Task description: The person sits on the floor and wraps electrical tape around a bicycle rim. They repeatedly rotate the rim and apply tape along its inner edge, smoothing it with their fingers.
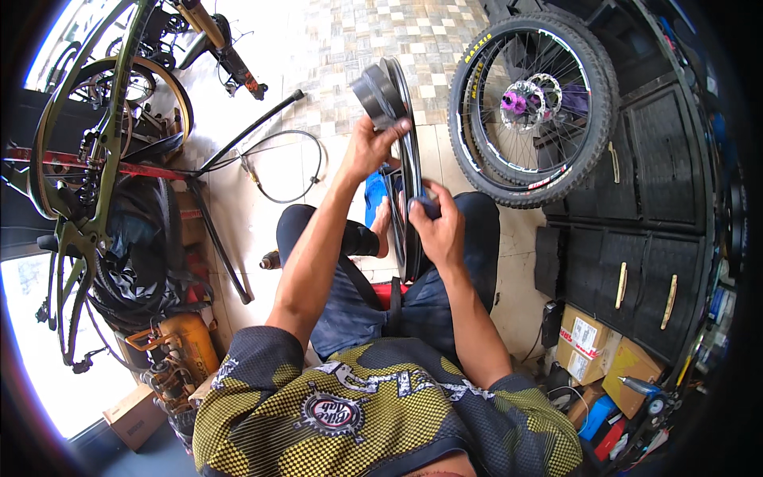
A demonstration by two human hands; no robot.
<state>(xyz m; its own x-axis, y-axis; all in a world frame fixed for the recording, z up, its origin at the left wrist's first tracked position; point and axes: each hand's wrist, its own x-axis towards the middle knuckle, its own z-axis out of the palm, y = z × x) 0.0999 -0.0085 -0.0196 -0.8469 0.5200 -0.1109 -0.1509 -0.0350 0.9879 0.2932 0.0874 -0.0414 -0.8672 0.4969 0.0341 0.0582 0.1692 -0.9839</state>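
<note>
A black bicycle rim [410, 171] stands upright between my knees, seen nearly edge-on. My left hand [372, 149] is closed on a wide roll of dark tape [379, 94], holding it against the upper part of the rim, with the thumb at the rim's edge. Lower down, my right hand [442, 230] is closed round a small dark pad [427, 208] pressed on the rim's outer face. The exact kind of the pad does not show, and my fingers partly cover it. Part of the rim's far side is hidden by my hands.
Two wheels with knobbly tyres [469, 127] lean at the right by black drawers [652, 262]. A green bike frame [119, 119] hangs on a stand at the left, whose black leg [218, 238] reaches the floor. A looped cable [318, 159] lies ahead; cardboard boxes [584, 346] stand at lower right.
</note>
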